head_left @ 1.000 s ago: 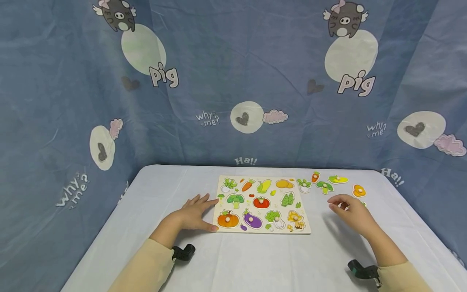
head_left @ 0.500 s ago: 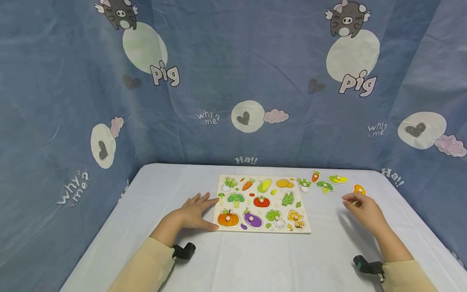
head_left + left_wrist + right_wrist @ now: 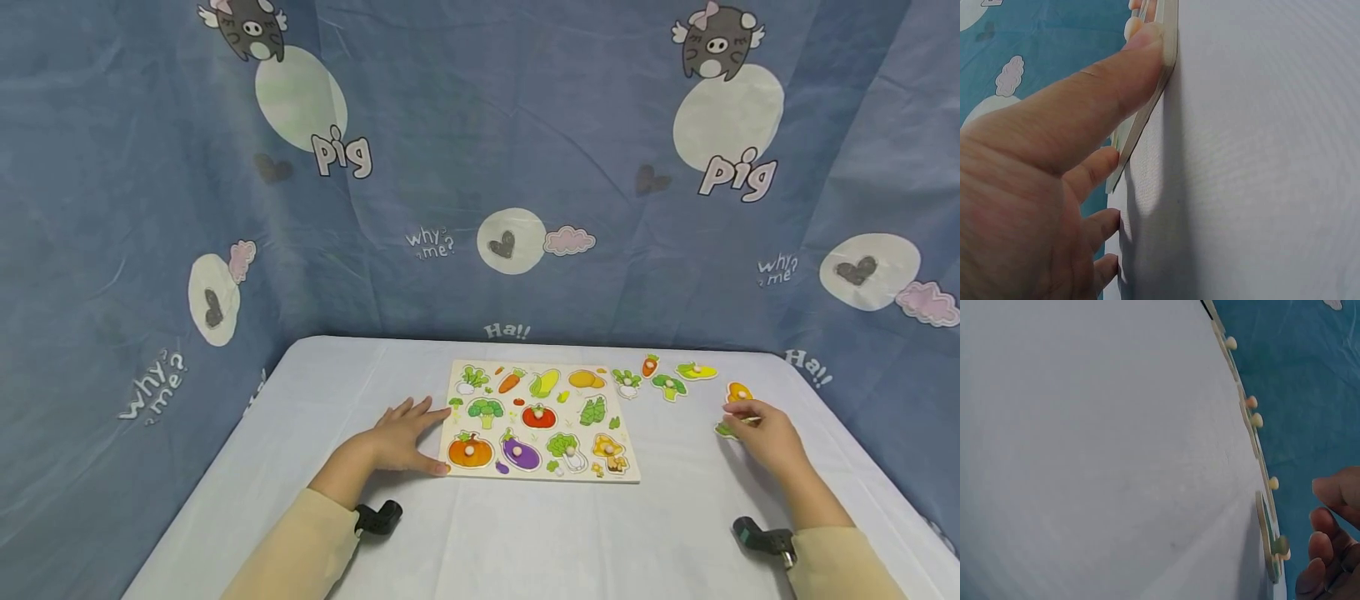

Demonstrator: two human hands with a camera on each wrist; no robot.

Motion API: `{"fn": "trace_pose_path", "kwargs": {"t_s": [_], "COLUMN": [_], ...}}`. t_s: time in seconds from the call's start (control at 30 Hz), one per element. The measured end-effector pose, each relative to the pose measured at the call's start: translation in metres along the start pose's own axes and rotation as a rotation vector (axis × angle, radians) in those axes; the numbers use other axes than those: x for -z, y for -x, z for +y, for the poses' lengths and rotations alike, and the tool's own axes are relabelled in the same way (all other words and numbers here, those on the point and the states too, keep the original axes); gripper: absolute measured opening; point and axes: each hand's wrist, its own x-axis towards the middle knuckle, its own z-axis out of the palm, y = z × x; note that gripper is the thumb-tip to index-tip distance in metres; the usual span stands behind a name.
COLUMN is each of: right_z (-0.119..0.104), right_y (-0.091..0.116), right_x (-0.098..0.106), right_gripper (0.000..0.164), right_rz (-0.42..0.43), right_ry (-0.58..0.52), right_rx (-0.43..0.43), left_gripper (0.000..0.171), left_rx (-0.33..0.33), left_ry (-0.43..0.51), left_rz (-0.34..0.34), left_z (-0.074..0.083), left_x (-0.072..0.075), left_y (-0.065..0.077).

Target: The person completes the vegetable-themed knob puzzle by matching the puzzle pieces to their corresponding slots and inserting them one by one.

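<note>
On the white table lies a wooden vegetable puzzle board (image 3: 577, 473); its pumpkin, eggplant, tomato, cabbage and mushroom spots hold knobbed pieces. My left hand (image 3: 397, 437) rests at the board's left side, thumb on the near corner and index fingertip at the edge, fingers spread, as the left wrist view also shows. My right hand (image 3: 768, 437) hovers over a green puzzle piece (image 3: 724, 430), partly hidden beneath it. In the right wrist view, the thumb and loosely bent fingers (image 3: 1335, 490) stand apart from the nearest piece's knob (image 3: 1280, 544), holding nothing.
Right of the board lie more knobbed pieces: a white-and-green radish (image 3: 627, 383), a carrot (image 3: 649, 365), a broccoli (image 3: 669, 387), a yellow corn (image 3: 697, 371) and an orange potato-like piece (image 3: 738, 392). A blue printed cloth (image 3: 420, 292) hangs behind the table.
My right hand has moved right, away from the board, and now sits over the green piece, which shows more from under it. The left hand and the board stay put.
</note>
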Motion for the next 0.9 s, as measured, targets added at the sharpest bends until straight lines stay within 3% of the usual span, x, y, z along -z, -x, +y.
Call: {"fn": "trace_pose_path", "kwargs": {"t_s": [0.63, 0.9], "right_z": [0.01, 0.017], "right_y": [-0.013, -0.015], "right_x": [0.012, 0.011], "right_gripper": [0.034, 0.033], "right_rz": [-0.134, -0.136], "right_ry": [0.004, -0.018], "right_rx": [-0.195, -0.203], "left_gripper": [0.102, 0.101], "left_rx": [-0.001, -0.002], "left_ry": [0.0, -0.001], "left_rz": [0.001, 0.0], "left_z": [0.0, 0.001], "left_x": [0.0, 0.001], "left_y": [0.0, 0.001]}}
